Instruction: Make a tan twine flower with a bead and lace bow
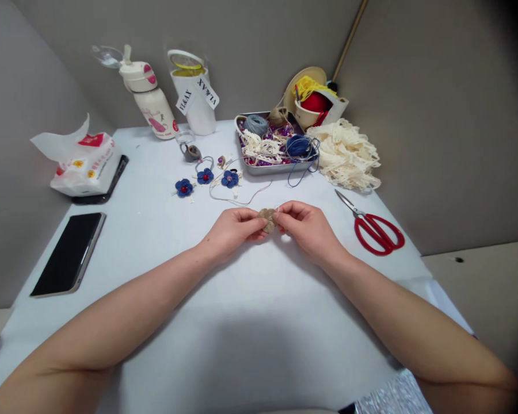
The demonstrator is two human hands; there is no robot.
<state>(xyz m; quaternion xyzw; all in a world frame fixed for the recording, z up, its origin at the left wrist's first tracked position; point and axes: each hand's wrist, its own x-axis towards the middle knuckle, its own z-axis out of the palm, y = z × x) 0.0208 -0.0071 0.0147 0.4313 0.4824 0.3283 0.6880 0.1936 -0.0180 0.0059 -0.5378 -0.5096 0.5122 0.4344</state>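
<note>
Delicately, the left hand (pixel 233 230) and right hand (pixel 308 230) pinch a small, rough tan burlap flower (pixel 268 219) between their fingertips, its coarse woven folds bunched midway between them, red-handled steel scissors (pixel 377 234) lying off to the right.

Burlap scrap (pixel 267 219): rough, matt woven fibre. Scissors (pixel 377 234): glossy red plastic handles, smooth metal blades (pixel 345 202). Tray (pixel 276 169): dull grey metal. Phone (pixel 68 254): glossy black glass. Lace (pixel 345 154): matt cream cloth.

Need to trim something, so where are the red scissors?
Head view: the red-handled scissors lie right of the right hand, just below the cream lace.
</note>
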